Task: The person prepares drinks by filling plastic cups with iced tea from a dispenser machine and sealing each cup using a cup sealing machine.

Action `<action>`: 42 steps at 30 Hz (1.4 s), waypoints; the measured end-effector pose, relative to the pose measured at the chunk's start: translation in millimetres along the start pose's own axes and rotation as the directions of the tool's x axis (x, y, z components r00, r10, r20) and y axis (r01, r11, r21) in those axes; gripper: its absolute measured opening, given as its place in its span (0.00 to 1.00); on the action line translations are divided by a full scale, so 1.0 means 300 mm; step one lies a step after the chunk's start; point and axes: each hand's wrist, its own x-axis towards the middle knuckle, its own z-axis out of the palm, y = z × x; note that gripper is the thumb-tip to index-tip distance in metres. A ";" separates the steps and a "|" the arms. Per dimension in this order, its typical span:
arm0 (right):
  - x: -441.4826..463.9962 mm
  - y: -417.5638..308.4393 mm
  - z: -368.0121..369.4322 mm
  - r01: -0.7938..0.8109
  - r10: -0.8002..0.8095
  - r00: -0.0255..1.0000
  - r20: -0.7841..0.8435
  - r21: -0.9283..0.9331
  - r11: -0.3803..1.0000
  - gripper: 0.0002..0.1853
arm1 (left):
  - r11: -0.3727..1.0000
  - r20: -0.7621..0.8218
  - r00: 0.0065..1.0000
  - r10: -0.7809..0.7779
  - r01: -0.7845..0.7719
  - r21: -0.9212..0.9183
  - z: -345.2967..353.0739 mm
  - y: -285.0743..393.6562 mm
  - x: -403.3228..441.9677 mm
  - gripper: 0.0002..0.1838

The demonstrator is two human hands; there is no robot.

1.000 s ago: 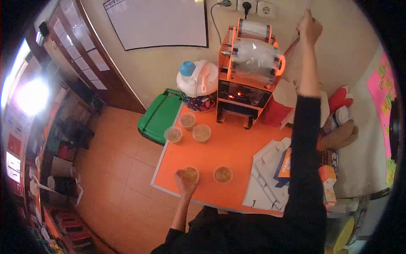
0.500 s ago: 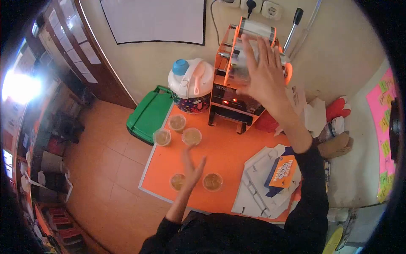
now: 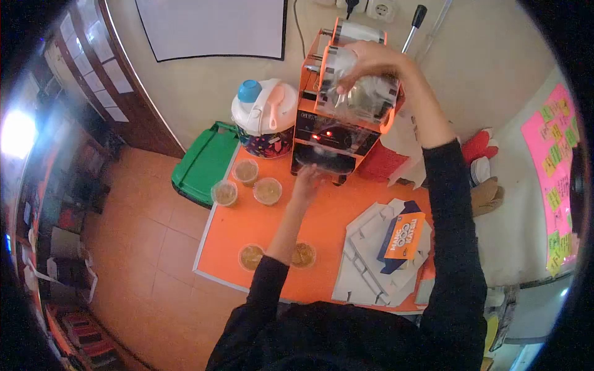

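Observation:
My right hand [image 3: 368, 65] is curled over the roll of clear film [image 3: 359, 93] on the orange sealing machine [image 3: 337, 133], thumb and fingers against the plastic. Lower down, my left hand [image 3: 309, 185] reaches to the front opening of the machine, blurred, its fingers partly lost against the dark slot. Three filled cups [image 3: 245, 172] stand together on the orange table [image 3: 235, 232], left of the machine. Nearer me are two more cups, one [image 3: 252, 256] left of my left forearm and one [image 3: 304, 255] partly behind it. The machine's lever [image 3: 414, 28] points up.
A white rice cooker [image 3: 266, 114] with a blue cup and a pink scoop on top stands left of the machine. A green bin [image 3: 204, 162] is beside the table. Flat white cartons [image 3: 365, 263] and an orange-blue box [image 3: 402, 240] lie at the right.
My right hand let go of the raised lever and came to the film roll. My left hand released the near left cup and moved up to the machine's front. The view has shifted.

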 end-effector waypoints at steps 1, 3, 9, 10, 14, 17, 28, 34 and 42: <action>0.004 -0.007 -0.012 -0.045 0.014 0.988 0.154 0.199 0.979 0.39 | 0.998 -0.018 1.000 -0.007 0.008 0.055 -0.007 -0.003 -0.031 0.11; -0.009 -0.013 -0.038 -0.081 0.039 0.984 0.172 0.242 0.967 0.34 | 0.993 -0.041 0.999 -0.011 0.016 0.115 -0.032 -0.009 -0.104 0.15; 0.008 0.060 -0.049 -0.371 0.246 0.922 0.299 0.499 0.783 0.27 | 0.974 -0.031 0.999 0.013 -0.005 0.228 -0.078 -0.017 -0.296 0.20; -0.014 0.078 -0.046 -0.187 0.094 0.978 0.186 0.583 0.791 0.26 | 0.969 -0.026 1.000 0.012 -0.005 0.247 -0.074 -0.014 -0.335 0.20; -0.094 0.010 0.043 0.041 0.136 0.980 -0.142 0.822 0.568 0.18 | 0.893 0.066 0.998 0.004 -0.033 0.450 -0.131 0.001 -0.375 0.23; 0.015 0.076 -0.027 -0.270 0.369 0.927 0.070 0.807 0.525 0.18 | 0.842 0.051 0.997 0.059 -0.077 0.534 -0.134 -0.011 -0.420 0.27; -0.185 -0.102 -0.062 0.205 -0.420 0.770 -0.481 -0.437 0.876 0.40 | 0.840 -0.116 0.993 -0.032 0.090 0.535 -0.218 -0.031 -0.358 0.36; -0.339 -0.265 0.535 0.302 -0.263 0.951 -0.166 0.301 0.904 0.13 | 0.980 0.123 0.976 -0.182 0.190 -0.058 -0.092 0.048 -0.270 0.48; -0.250 -0.055 1.098 -0.094 0.126 0.880 -0.457 0.092 0.991 0.48 | 0.958 0.169 0.985 -0.031 0.077 -0.275 -0.094 0.009 -0.178 0.47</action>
